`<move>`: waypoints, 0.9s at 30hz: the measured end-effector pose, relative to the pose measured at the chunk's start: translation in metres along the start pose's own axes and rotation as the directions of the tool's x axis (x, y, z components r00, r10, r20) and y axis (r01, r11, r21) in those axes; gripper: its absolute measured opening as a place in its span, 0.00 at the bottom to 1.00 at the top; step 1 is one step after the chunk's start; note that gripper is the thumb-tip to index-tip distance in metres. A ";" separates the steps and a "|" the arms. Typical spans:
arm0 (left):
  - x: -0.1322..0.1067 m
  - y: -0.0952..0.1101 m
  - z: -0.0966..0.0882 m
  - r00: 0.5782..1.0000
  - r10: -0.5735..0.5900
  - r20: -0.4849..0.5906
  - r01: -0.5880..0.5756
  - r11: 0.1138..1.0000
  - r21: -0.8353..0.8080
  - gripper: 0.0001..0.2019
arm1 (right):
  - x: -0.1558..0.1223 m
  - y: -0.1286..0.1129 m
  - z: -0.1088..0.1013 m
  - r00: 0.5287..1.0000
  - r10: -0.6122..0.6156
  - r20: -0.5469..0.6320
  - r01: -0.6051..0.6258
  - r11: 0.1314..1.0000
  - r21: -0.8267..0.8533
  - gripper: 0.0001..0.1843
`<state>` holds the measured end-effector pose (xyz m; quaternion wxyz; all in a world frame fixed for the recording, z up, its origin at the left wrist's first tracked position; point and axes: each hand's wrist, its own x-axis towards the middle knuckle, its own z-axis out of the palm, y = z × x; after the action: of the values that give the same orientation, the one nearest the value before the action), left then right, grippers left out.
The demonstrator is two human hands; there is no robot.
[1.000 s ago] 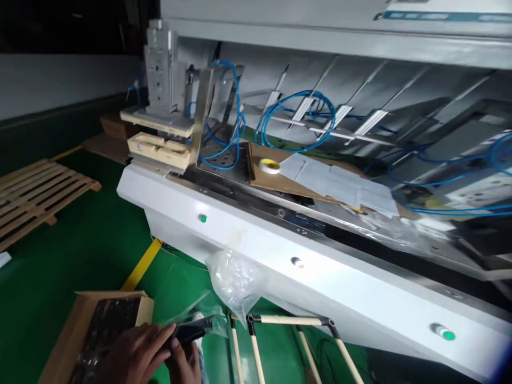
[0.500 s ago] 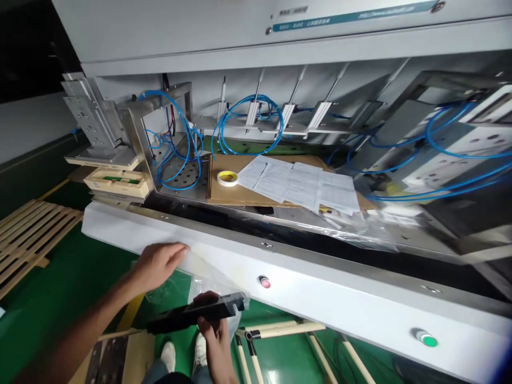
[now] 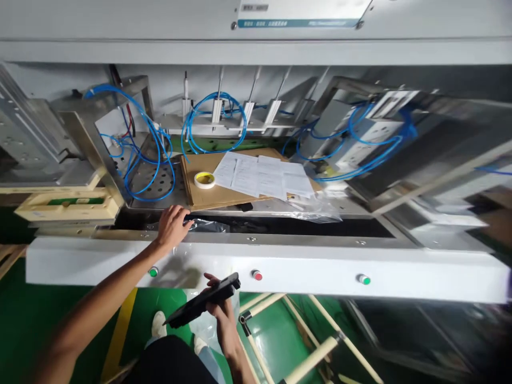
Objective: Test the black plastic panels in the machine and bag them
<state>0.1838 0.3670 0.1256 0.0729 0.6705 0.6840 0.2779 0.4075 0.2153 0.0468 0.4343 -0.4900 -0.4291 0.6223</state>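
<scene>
My left hand (image 3: 173,228) reaches over the front rail of the machine, its fingers curled at the edge of a clear plastic bag (image 3: 210,226). Part of this bag lies in the dark trough behind the rail. My right hand (image 3: 223,314) grips a long black plastic part (image 3: 204,301), which tilts up to the right in front of the white panel. More clear film hangs below that part, near my right wrist; whether it belongs to the same bag I cannot tell.
Behind the trough, a cardboard sheet (image 3: 196,197) carries a roll of tape (image 3: 205,180) and printed papers (image 3: 260,176). Blue air hoses (image 3: 218,122) loop around the fixtures. Red (image 3: 257,275) and green (image 3: 364,279) buttons stick out of the white front panel (image 3: 308,272). A tube frame (image 3: 312,357) stands below.
My left hand has moved up from the front panel to the trough, with clear plastic at its fingertips. My right hand still holds the black part. The view has turned and levelled.
</scene>
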 end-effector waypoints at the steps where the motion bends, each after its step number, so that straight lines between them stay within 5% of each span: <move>1: 0.000 -0.003 0.005 1.000 -0.002 -0.017 0.001 1.000 -0.007 0.09 | 0.006 0.001 0.002 0.998 0.024 -0.051 -0.024 1.000 0.001 0.30; 4: 0.005 -0.018 0.015 0.998 -0.045 -0.037 0.044 0.998 -0.034 0.15 | 0.017 0.005 0.005 0.986 0.029 -0.167 -0.034 0.999 -0.024 0.27; 11: 0.041 -0.054 0.013 0.986 -0.142 0.083 0.152 0.980 -0.128 0.23 | 0.016 -0.002 0.007 0.982 -0.010 -0.191 -0.005 0.997 -0.078 0.27; 18: 0.061 -0.058 -0.020 0.991 -0.120 0.063 0.132 0.965 -0.225 0.18 | 0.018 -0.004 0.010 0.973 -0.042 -0.225 0.023 0.996 -0.086 0.27; 21: 0.037 -0.055 -0.040 0.994 -0.079 -0.069 0.060 0.970 -0.237 0.10 | 0.018 -0.002 0.008 0.967 -0.040 -0.251 0.026 0.998 -0.061 0.27; 23: 0.006 -0.053 -0.043 0.988 0.093 -0.126 -0.120 0.966 -0.228 0.10 | 0.019 -0.001 0.006 0.966 -0.046 -0.255 0.035 0.998 -0.048 0.27; 25: -0.027 -0.056 -0.034 0.942 0.323 -0.091 -0.335 0.927 -0.168 0.12 | 0.020 0.001 0.004 0.966 -0.053 -0.252 0.045 0.998 -0.037 0.26; 27: -0.051 -0.062 -0.017 0.903 0.430 0.012 -0.426 0.899 -0.102 0.14 | 0.022 0.002 0.002 0.968 -0.055 -0.246 0.049 0.998 -0.030 0.26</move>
<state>0.1258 0.3170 0.0958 0.0540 0.8047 0.5044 0.3083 0.4027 0.2357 0.0401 0.4947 -0.5570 -0.3917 0.5399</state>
